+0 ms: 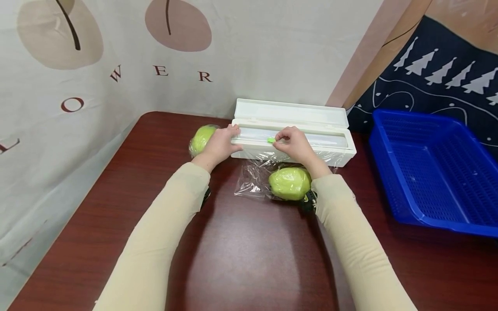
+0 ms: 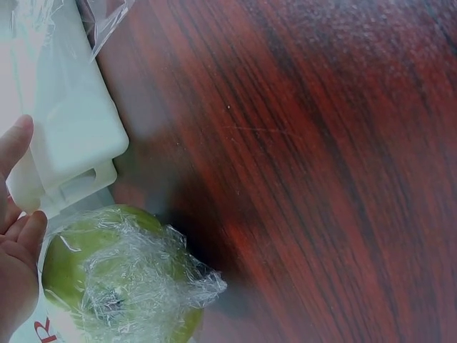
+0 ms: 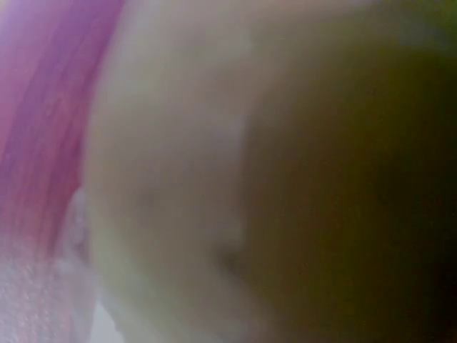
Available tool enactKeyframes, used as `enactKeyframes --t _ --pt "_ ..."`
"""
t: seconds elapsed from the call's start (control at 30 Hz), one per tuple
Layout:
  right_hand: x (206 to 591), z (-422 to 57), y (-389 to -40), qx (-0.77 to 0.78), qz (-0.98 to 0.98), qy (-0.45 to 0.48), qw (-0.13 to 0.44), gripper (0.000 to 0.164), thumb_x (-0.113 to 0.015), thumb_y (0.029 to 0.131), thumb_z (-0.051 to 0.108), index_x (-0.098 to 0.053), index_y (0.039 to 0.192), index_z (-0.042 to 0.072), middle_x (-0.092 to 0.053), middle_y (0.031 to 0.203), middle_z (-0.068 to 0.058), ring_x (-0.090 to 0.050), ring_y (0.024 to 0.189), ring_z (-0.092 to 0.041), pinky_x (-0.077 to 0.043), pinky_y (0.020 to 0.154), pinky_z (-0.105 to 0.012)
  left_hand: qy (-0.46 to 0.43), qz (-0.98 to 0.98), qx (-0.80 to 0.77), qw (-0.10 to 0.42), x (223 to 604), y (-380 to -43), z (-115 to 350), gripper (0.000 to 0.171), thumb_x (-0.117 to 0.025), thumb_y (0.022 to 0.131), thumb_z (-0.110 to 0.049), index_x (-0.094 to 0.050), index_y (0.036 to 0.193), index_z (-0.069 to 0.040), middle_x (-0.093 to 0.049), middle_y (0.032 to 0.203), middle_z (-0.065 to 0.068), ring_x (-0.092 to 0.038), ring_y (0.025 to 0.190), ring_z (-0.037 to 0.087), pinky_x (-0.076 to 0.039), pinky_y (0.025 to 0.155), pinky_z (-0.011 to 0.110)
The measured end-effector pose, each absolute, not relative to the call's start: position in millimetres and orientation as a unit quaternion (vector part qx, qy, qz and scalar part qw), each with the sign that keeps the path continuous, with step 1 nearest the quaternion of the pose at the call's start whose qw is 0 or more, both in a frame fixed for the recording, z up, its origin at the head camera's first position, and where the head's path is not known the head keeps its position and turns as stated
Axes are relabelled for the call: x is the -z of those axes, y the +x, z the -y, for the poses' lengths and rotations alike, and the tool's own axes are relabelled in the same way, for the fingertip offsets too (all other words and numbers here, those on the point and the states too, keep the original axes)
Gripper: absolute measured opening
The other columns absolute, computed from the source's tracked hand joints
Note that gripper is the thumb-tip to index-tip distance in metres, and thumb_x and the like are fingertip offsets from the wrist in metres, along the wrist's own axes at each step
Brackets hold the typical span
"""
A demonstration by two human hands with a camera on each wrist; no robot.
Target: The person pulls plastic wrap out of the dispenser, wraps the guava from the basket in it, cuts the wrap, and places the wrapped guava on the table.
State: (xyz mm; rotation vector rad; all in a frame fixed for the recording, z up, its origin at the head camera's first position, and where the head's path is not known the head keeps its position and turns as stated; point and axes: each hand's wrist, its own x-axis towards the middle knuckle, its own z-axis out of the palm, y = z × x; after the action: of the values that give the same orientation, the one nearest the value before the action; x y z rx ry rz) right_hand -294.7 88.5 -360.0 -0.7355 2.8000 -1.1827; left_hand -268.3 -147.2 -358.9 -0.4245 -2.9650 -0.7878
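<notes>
A white cling film dispenser [image 1: 295, 154] lies at the table's back with its lid raised and the film roll inside showing. My left hand [image 1: 221, 144] grips its left end, thumb at the front; the left wrist view shows those fingers [image 2: 28, 236] about the corner. With thumb and fingertips, my right hand [image 1: 293, 144] pinches the small green slide cutter [image 1: 271, 140] on the dispenser's front edge. Clear film [image 1: 250, 181] hangs from the front onto the table, around a green fruit [image 1: 289, 183] below my right wrist. That fruit fills the right wrist view, blurred.
Another green fruit [image 1: 202, 139], wrapped in film, sits left of the dispenser, beside my left hand. A blue plastic basket [image 1: 408, 207] stands on the right of the dark red wooden table [image 1: 249, 259]. A printed cloth [image 1: 272, 52] hangs behind.
</notes>
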Motion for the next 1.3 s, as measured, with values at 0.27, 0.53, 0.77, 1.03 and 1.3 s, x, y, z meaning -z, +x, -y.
enactKeyframes --t 0.27,0.53,0.77,1.03,1.3 --pt "360.4 -90.7 -296.0 0.374 -0.896 -0.239 0.006 0.015 -0.067 0.081 0.008 -0.064 0.089 -0.004 -0.061 0.102 -0.018 -0.050 0.099 -0.028 -0.048 0.094 -0.039 -0.141 0.958 0.250 0.021 357.9 -268.0 148.2 0.057 -0.071 0.082 -0.016 -0.050 0.131 0.004 -0.039 0.143 0.019 -0.034 0.135 0.034 -0.029 0.113 0.039" --pt "361.0 -94.3 -295.6 0.378 -0.893 -0.245 -0.002 0.015 -0.066 0.081 0.008 -0.064 0.087 -0.005 -0.060 0.102 -0.018 -0.050 0.101 -0.029 -0.049 0.095 -0.040 -0.142 0.958 0.247 0.023 358.5 -269.0 148.5 0.058 -0.072 0.081 -0.018 -0.050 0.131 0.003 -0.039 0.144 0.017 -0.034 0.136 0.034 -0.028 0.113 0.039" --pt "359.7 -101.0 -295.2 0.373 -0.896 -0.242 -0.004 0.013 -0.066 0.081 0.006 -0.064 0.087 -0.005 -0.060 0.101 -0.019 -0.050 0.100 -0.029 -0.048 0.096 -0.041 -0.147 0.959 0.242 0.027 359.2 -269.9 148.8 0.058 -0.072 0.081 -0.018 -0.050 0.131 0.003 -0.040 0.143 0.017 -0.035 0.135 0.035 -0.029 0.113 0.039" --pt "362.4 -113.0 -295.0 0.384 -0.899 -0.211 0.004 0.014 -0.066 0.081 0.007 -0.063 0.088 -0.005 -0.060 0.104 -0.019 -0.050 0.105 -0.031 -0.045 0.098 -0.043 -0.145 0.961 0.236 0.013 356.9 -268.0 148.2 0.059 -0.071 0.082 -0.019 -0.048 0.132 0.003 -0.037 0.145 0.018 -0.032 0.136 0.035 -0.027 0.114 0.040" --pt "362.1 -114.9 -293.9 0.385 -0.899 -0.208 -0.010 0.015 -0.064 0.079 0.008 -0.063 0.087 -0.005 -0.060 0.102 -0.019 -0.051 0.103 -0.031 -0.045 0.096 -0.045 -0.145 0.961 0.234 0.007 354.7 -267.2 147.1 0.060 -0.071 0.082 -0.020 -0.048 0.133 0.002 -0.037 0.145 0.018 -0.031 0.137 0.035 -0.026 0.114 0.041"
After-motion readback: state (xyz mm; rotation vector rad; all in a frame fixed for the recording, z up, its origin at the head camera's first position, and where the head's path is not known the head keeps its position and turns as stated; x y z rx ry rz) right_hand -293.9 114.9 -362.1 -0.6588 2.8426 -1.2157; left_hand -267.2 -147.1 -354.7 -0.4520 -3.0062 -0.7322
